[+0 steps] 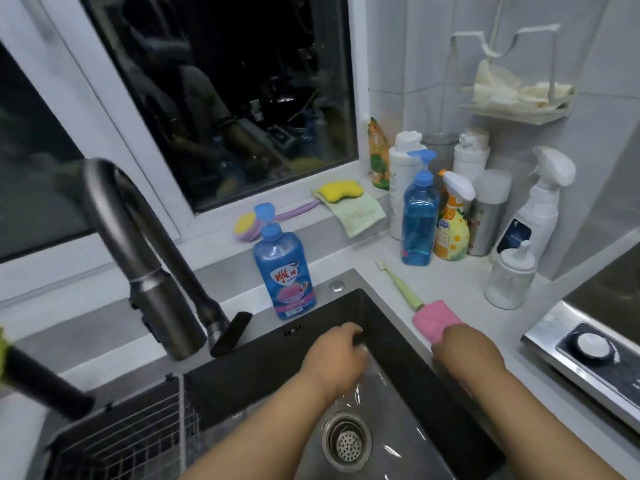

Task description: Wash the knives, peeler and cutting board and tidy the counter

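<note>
My left hand reaches into the dark sink near its far right corner. Its fingers curl round a small dark thing that is too blurred to identify. My right hand is on the counter at the sink's right rim and grips the near end of a folded pink cloth. Water runs in a thin stream from the dark faucet onto a wire rack at the sink's left. No knife, peeler or cutting board shows plainly.
A blue dish-soap bottle stands behind the sink. A green brush lies beside the cloth. Several spray and pump bottles crowd the back right corner. A stove sits at right. A blurred black handle juts in from the left.
</note>
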`<state>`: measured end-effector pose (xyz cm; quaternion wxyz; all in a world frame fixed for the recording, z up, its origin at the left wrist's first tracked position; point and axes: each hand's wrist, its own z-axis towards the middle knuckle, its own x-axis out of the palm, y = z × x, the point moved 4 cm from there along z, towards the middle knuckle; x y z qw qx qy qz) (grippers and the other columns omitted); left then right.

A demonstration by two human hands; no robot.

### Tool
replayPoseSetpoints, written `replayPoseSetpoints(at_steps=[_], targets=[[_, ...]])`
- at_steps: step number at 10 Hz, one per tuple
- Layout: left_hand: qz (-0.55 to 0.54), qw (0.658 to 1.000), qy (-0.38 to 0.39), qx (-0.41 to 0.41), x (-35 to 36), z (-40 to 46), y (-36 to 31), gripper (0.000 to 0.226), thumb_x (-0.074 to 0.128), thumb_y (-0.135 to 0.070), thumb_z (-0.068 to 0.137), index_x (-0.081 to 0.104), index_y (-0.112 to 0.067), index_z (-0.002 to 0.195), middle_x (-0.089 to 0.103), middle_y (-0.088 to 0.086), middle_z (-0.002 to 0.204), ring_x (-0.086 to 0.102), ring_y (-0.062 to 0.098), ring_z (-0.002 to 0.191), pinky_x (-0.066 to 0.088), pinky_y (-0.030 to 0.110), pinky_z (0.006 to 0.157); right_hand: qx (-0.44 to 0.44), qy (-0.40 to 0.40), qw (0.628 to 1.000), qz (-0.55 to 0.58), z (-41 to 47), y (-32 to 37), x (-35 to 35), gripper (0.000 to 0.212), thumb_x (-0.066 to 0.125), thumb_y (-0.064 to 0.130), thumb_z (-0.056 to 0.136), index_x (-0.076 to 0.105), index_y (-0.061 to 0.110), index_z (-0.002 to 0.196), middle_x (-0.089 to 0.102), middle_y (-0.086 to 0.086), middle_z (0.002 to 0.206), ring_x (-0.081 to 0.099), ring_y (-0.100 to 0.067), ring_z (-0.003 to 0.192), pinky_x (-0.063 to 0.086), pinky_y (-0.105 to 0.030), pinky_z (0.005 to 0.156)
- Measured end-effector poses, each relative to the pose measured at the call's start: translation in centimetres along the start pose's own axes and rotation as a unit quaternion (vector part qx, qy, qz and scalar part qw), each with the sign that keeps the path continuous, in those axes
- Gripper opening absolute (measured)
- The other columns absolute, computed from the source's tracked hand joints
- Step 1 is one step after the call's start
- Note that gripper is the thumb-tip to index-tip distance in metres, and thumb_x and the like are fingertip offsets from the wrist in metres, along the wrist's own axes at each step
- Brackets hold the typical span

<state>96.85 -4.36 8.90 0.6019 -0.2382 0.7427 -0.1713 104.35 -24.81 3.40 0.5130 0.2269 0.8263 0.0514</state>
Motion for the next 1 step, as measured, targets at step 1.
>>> replayPoseSetpoints(at_steps=[1], targets=[[-0.086, 0.992, -0.084, -0.024, -3.49, -3.62, 2.03, 0.035, 0.053, -0.028, 0.096, 0.052, -0.027, 0.131, 0.06, -0.006, 0.125, 0.056, 0.007, 0.111, 0.045, 0.024, 0.096, -0.041, -0.084, 0.994, 0.059, -1.21, 1.57, -1.31, 0.037, 0.036, 0.042, 0.085, 0.059, 0.018, 0.1, 0.063, -0.011, 0.097, 0.059, -0.032, 0.092, 0.046, -0.043, 0.092]])
